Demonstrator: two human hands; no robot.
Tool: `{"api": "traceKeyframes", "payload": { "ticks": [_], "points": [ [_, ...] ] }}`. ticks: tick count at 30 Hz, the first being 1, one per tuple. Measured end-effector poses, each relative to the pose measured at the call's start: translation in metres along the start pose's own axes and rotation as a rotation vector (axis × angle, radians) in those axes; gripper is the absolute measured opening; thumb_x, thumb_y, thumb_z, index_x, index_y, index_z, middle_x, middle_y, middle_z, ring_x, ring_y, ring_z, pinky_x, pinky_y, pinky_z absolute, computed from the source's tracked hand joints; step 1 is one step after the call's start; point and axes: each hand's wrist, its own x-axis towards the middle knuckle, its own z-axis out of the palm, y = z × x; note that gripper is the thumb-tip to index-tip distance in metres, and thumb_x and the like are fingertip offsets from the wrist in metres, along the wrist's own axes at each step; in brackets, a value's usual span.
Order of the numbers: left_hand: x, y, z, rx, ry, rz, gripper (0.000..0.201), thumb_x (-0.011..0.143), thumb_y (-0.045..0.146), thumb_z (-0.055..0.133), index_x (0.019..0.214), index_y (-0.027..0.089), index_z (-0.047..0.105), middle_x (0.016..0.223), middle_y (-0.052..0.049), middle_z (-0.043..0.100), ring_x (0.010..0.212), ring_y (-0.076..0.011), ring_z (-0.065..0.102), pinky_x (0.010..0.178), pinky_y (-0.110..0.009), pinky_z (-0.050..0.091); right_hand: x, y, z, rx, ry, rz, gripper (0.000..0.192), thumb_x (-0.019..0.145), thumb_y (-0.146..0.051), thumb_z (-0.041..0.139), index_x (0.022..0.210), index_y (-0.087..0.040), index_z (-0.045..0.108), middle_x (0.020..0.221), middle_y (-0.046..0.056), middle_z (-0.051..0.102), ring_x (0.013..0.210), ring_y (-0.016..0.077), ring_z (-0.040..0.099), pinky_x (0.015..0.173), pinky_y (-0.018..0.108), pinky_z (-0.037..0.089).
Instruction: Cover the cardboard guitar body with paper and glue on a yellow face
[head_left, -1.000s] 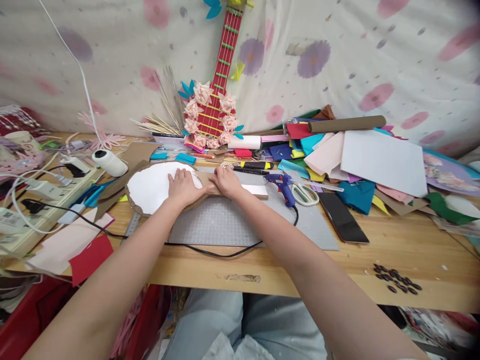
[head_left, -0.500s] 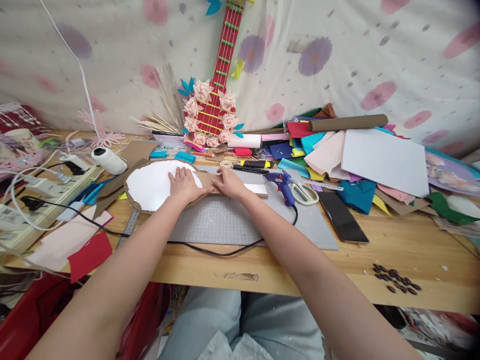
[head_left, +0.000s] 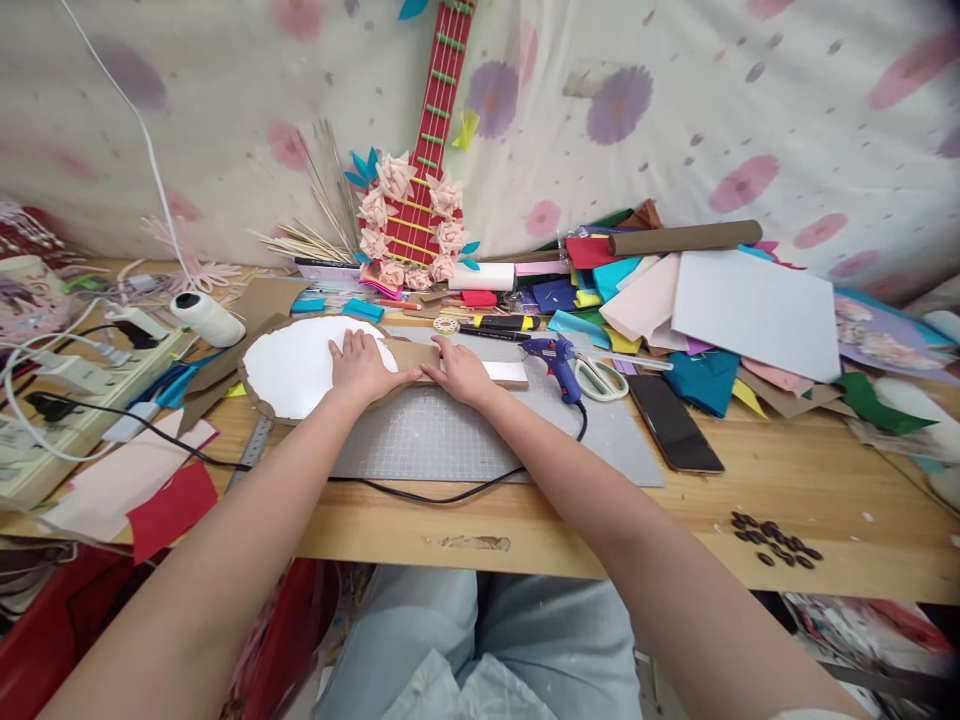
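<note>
Left of the frame's centre, the left hand is lying flat, fingers spread, pressing on the right edge of a round white paper disc that is sitting on a brown cardboard cutout; only a ragged rim of the cardboard is showing around the disc. Just beside it, the right hand is pressing palm-down, fingers together, on a cardboard strip that is running rightward from the round piece; whether strip and round piece are one sheet is being hidden by both hands. Both pieces are resting on the upper edge of a grey cutting mat.

Right of the strip, a blue glue gun is lying on the mat, its black cord looping along the mat's lower edge. White-handled scissors and a dark phone are lying further right, below a heap of coloured paper sheets. A red paper guitar is leaning on the flowered cloth at upper centre, its top cut off by the frame. Small dark beads at lower right are too small to identify.
</note>
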Motion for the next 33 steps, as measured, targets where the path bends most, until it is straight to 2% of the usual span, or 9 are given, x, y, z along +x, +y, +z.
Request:
{"api": "traceKeyframes", "payload": {
  "ticks": [4,10,33],
  "points": [
    [0.0014,-0.0003,0.0005,0.004,-0.015,0.0,0.108,0.063,0.073,0.045,0.137,-0.002,0.025,0.143,-0.026,0.027,0.136,-0.0364,0.016,0.107,-0.054,0.009,0.0001,0.0035,-0.0026,0.093,-0.041,-0.011,0.06,0.086,-0.045,0.048,0.132,-0.01,0.034,0.112,0.015,0.06,0.105,0.0242,0.054,0.088,0.036,0.039],
    [0.0018,-0.001,0.0019,0.005,-0.007,0.007,0.109,0.062,0.074,0.046,0.138,-0.002,0.025,0.144,-0.025,0.027,0.136,-0.0365,0.016,0.107,-0.055,0.009,-0.0005,0.0045,-0.0016,0.098,-0.039,-0.018,0.062,0.084,-0.044,0.051,0.133,-0.011,0.033,0.113,0.015,0.059,0.106,0.0244,0.053,0.089,0.036,0.038],
    [0.003,-0.0009,0.0033,0.054,-0.016,0.004,0.107,0.063,0.073,0.043,0.139,-0.002,0.024,0.145,-0.025,0.025,0.136,-0.0359,0.015,0.107,-0.055,0.009,-0.0003,0.0059,0.0019,0.01,-0.029,-0.081,0.059,0.088,-0.044,0.046,0.134,-0.01,0.034,0.125,0.016,0.053,0.109,0.0269,0.051,0.09,0.04,0.038]
  ]
}}
